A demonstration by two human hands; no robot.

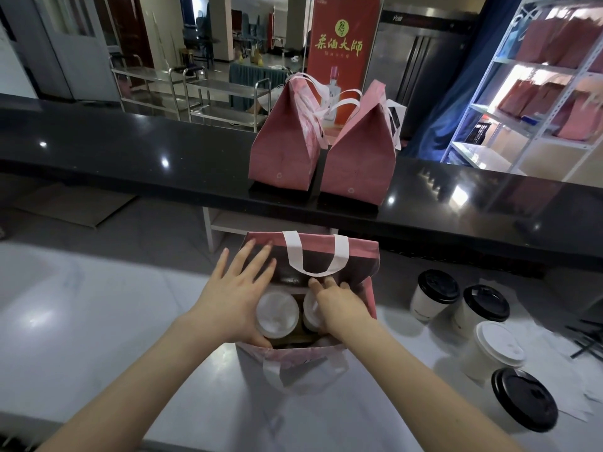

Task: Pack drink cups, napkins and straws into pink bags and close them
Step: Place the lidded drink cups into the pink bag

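Head camera looked down on an open pink paper bag with white ribbon handles [365, 256] that stood on a pale grey counter [98, 321]. Inside it sat two cups with translucent white lids: one lidded cup [277, 316] on the left side and a second lidded cup [311, 313] just beside it, partly hidden under the right hand. The left hand [235, 298] lay over the bag's left edge with its fingers [257, 259] spread open and flat, reaching toward the far wall of the bag, while the thumb curled around the near side of the left cup's lid. The right hand [339, 305] reached into the bag from the right, its fingers [318, 283] bent down past the second cup's lid; whether they gripped anything could not be told.

To the right of the bag, four more paper cups stood on the counter: a white cup with a black lid [434, 298], another black-lidded white cup [483, 308] beside it, a white cup with a white lid [492, 350] nearer, and a cup whose large black lid [523, 399] faced the camera. On the raised glossy black ledge [130, 151] beyond stood two closed pink bags, the left closed bag [284, 145] touching the right closed bag [362, 151], their tops folded to a peak. A white metal shelf rack [509, 93] at the far right held more pink bags.
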